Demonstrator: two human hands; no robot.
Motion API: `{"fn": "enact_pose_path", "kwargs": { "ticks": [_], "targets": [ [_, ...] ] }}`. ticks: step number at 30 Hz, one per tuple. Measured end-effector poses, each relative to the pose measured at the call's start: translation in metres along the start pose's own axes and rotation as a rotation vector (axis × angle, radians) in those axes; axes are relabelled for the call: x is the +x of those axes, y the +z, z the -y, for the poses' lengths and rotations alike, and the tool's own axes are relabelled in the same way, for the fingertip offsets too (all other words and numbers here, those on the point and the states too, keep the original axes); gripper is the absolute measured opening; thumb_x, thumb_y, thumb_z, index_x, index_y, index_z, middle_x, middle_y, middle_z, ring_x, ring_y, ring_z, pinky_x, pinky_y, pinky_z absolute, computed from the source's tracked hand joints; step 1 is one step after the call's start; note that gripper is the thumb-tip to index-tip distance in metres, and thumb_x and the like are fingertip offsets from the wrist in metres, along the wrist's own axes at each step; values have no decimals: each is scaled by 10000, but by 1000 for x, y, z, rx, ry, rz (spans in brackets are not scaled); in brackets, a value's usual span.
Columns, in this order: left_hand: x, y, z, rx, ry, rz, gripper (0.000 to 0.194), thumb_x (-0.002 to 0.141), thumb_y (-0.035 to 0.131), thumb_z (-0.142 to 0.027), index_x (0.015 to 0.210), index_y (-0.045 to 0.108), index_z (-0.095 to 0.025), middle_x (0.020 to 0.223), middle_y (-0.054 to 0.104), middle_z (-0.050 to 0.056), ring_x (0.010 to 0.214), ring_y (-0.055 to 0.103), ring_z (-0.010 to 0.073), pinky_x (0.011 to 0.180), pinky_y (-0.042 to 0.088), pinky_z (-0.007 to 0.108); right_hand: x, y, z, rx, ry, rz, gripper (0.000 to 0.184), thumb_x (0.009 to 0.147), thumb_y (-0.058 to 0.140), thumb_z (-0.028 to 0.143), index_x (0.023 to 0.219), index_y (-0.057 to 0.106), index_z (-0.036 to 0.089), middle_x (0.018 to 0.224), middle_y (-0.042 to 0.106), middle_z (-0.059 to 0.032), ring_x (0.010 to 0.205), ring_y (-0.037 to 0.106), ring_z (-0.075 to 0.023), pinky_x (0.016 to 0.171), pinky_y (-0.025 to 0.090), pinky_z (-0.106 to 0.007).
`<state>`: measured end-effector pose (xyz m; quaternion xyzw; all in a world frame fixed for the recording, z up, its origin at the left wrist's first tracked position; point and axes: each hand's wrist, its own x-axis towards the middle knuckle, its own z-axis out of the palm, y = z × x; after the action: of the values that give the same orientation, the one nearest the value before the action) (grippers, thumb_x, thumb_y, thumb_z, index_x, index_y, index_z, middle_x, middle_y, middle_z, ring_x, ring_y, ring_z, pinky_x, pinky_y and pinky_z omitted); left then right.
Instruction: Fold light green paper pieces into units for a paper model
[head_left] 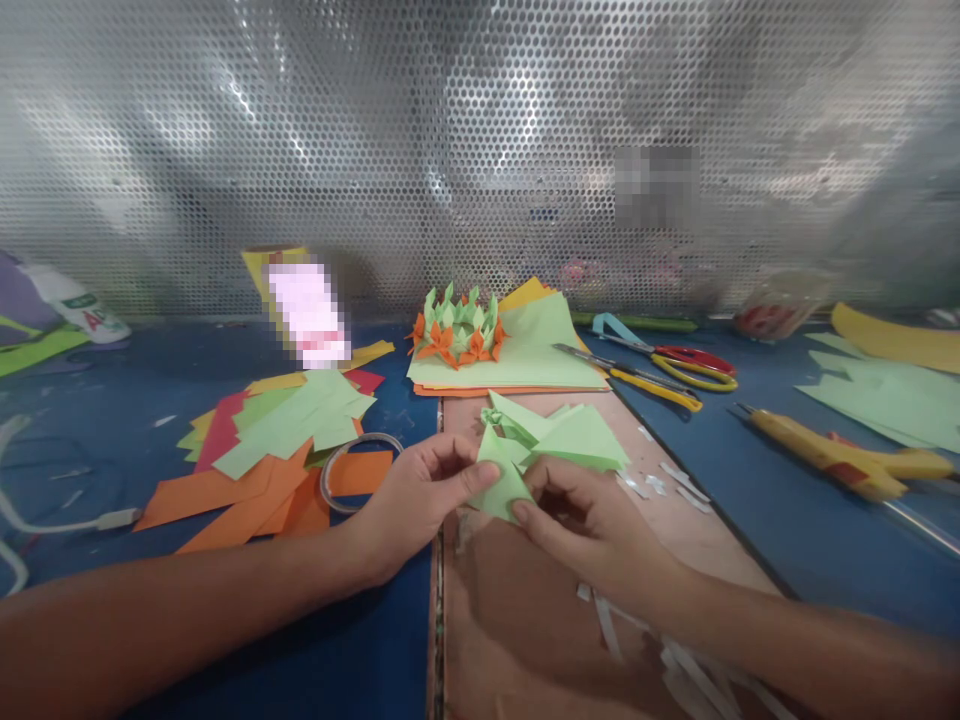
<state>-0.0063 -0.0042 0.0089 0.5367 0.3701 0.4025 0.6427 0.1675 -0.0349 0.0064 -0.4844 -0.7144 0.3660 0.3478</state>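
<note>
A folded light green paper piece (pixel 501 492) is held up between both hands over the brown board (pixel 525 620). My left hand (pixel 420 500) pinches its left edge between thumb and fingers. On its lower right edge my right hand (pixel 577 510) closes in the same way. Just behind the hands lie more folded light green paper pieces (pixel 585 435), partly hidden by my right fingers. Further back, a small ring of green and orange folded paper (pixel 459 335) rests on a stack of coloured sheets (pixel 551 345).
Left are loose paper strips (pixel 277 430), a tape roll (pixel 328 485), a propped phone (pixel 307 310), a white cable (pixel 75 520) and a glue bottle (pixel 82 305). Right are scissors (pixel 686 368), a yellow cutter (pixel 637 382), a yellow glue gun (pixel 847 455) and green sheets (pixel 892 390). Perforated metal (pixel 360 130) stands behind.
</note>
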Motion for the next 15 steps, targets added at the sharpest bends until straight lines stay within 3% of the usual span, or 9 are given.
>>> {"fn": "enact_pose_path", "kwargs": {
  "ticks": [6, 11, 15],
  "targets": [
    [1, -1, 0, 5, -10, 37, 158, 748, 632, -302, 759, 585, -151, 715, 591, -23, 661, 517, 90, 649, 398, 210, 0, -1, -2, -39, 5, -26, 184, 792, 501, 250, 634, 421, 201, 566, 426, 45, 521, 403, -97, 483, 324, -213],
    [-2, 0, -1, 18, 7, 138, 163, 735, 649, -236, 870, 593, -166, 801, 628, -5, 772, 567, 121, 711, 436, 227, -1, 0, -2, -15, -14, -6, 174, 766, 501, 207, 621, 407, 198, 554, 396, 53, 498, 365, -85, 458, 300, -204],
    [-4, 1, 1, 74, 18, 195, 147, 705, 677, -227, 817, 614, -154, 784, 640, 0, 745, 575, 123, 703, 439, 229, -1, 2, -2, -24, -59, -2, 176, 739, 505, 176, 596, 404, 193, 548, 394, 53, 486, 348, -75, 442, 282, -197]
  ]
}}
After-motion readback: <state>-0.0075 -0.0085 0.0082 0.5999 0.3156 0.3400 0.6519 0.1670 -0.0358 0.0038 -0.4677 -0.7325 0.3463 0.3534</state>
